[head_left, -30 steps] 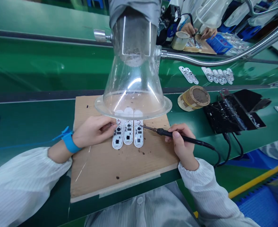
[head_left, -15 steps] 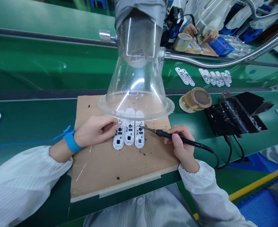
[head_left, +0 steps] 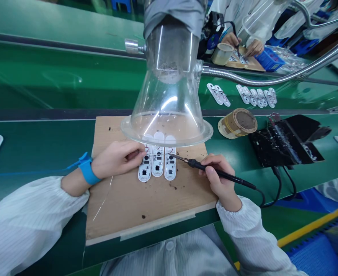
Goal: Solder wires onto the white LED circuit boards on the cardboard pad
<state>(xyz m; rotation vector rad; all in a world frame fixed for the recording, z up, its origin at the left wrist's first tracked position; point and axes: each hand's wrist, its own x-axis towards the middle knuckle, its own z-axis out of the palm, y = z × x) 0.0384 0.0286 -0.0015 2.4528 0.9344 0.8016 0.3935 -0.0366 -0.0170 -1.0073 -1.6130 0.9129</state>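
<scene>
- Holding a soldering iron (head_left: 206,169) clamped in the right hand's (head_left: 221,178) grip, tip at the rightmost of three white circuit boards (head_left: 157,163)
- Pinching a thin wire (head_left: 139,151) in the left hand's (head_left: 115,159) closed grip, just beside the boards
- Boards lying side by side on a cardboard sheet (head_left: 123,214) on the green desk (head_left: 42,145), partly under a clear fume hood (head_left: 165,126)

A clear plastic fume hood (head_left: 165,96) hangs above the green desk (head_left: 28,147), joined to a flexible metal hose (head_left: 243,74). Right of it lie a tape-wrapped roll (head_left: 237,123) and a glossy black panel (head_left: 283,142); a blue crate (head_left: 269,61) sits farther off.
</scene>
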